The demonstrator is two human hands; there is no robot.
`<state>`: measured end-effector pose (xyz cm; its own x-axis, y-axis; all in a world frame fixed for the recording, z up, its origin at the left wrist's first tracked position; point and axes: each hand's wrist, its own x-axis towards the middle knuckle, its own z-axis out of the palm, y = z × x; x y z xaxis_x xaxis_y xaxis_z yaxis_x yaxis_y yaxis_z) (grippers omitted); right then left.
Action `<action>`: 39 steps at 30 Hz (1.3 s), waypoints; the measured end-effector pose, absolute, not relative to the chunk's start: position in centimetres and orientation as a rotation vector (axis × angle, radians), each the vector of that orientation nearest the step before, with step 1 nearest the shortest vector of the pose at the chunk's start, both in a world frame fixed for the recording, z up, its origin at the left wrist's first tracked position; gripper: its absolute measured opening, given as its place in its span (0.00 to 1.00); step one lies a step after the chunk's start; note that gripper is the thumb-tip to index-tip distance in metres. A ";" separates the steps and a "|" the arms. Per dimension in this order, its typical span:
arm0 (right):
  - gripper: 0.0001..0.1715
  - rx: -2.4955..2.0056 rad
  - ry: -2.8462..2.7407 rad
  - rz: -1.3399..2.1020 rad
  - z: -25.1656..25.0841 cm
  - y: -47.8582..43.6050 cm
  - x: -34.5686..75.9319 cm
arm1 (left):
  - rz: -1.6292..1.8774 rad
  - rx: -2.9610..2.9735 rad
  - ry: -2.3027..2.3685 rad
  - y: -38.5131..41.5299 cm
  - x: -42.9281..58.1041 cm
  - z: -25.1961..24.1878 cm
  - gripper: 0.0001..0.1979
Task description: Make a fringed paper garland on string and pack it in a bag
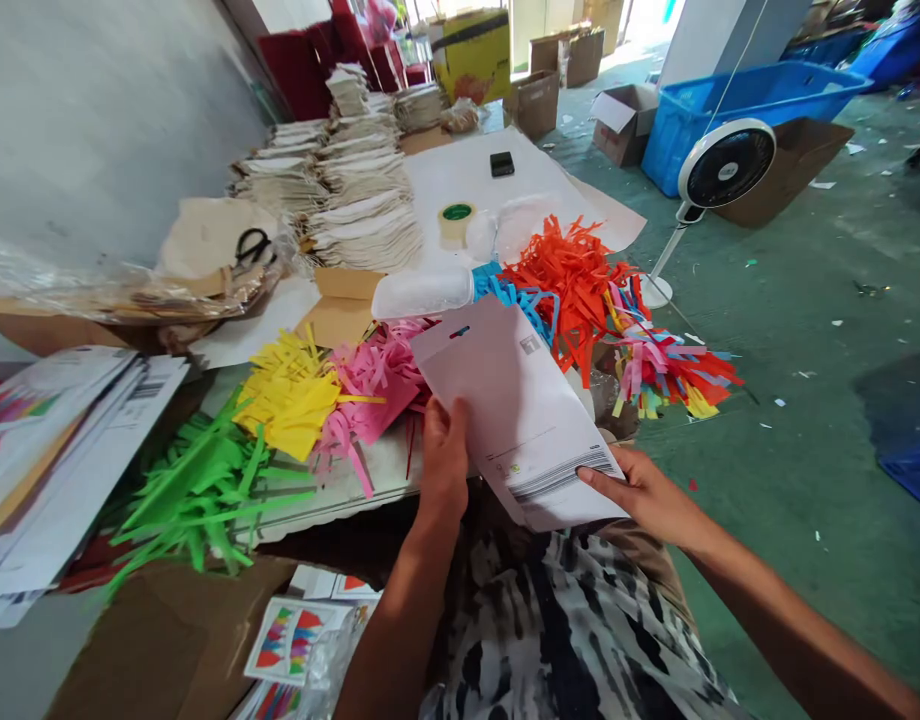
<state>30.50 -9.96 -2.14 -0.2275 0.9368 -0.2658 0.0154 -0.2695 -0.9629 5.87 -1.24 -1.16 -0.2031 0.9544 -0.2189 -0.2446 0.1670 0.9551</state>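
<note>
A white card sleeve with a hang hole, printed text and a barcode is tilted above my lap. My left hand grips its left edge, thumb on the face. At its lower right corner, my right hand pinches it near the barcode. Just beyond lie cut tissue-paper tassels: a pink bunch, a yellow bunch, a green bunch, a blue bunch partly hidden by the sleeve, and a red-orange bunch. A multicoloured bunch hangs at the table's right edge.
Stacked printed sleeves lie at left, with black scissors behind. Paper stacks, a tape roll and a dark phone-like device sit farther back. A fan stands right; an open carton is below left.
</note>
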 end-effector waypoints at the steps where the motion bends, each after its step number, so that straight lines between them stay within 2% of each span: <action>1: 0.22 -1.280 -1.257 1.557 -1.8 -9.9 30.5 | 1.293 0.804 1.276 -1.5 6.3 -1.2 0.29; 7: 0.35 -1.162 -1.258 1.580 -1.3 -9.8 31.5 | 1.385 0.833 1.159 -3.7 8.1 -1.1 0.32; 12: 0.35 -1.313 -1.198 1.323 -1.1 -9.0 31.0 | 1.418 0.900 1.179 -5.2 8.7 -0.8 0.30; 17: 0.38 -1.340 -1.390 1.168 -1.1 -9.0 28.7 | 1.322 1.002 1.218 -6.4 9.1 -1.1 0.40; 20: 0.39 -1.384 -1.336 1.150 -2.1 -9.8 27.9 | 1.304 1.027 1.243 -6.5 9.2 -1.7 0.34; 22: 0.39 -1.421 -1.232 1.194 -2.7 -10.2 28.1 | 1.313 0.986 1.191 -6.3 9.1 -2.1 0.25; 24: 0.38 -1.443 -1.063 1.292 -3.1 -10.3 28.6 | 1.302 0.887 1.094 -5.9 8.8 -2.4 0.21; 29: 0.36 -1.306 -0.566 1.550 -2.4 -9.8 29.1 | 1.328 0.699 1.010 -5.3 8.3 -3.0 0.26; 34: 0.36 -1.165 -0.494 1.691 -1.6 -9.9 28.3 | 1.325 0.830 1.101 -5.8 8.5 -2.8 0.30; 39: 0.38 -1.185 -0.450 1.688 -2.3 -10.1 28.6 | 1.334 0.757 1.162 -6.2 9.0 -2.5 0.26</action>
<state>28.63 -10.06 -2.33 -0.0372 0.8671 -0.4968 -0.5045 -0.4455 -0.7397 8.98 -6.17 -2.53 -0.1379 0.9702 -0.1995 -0.3309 0.1447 0.9325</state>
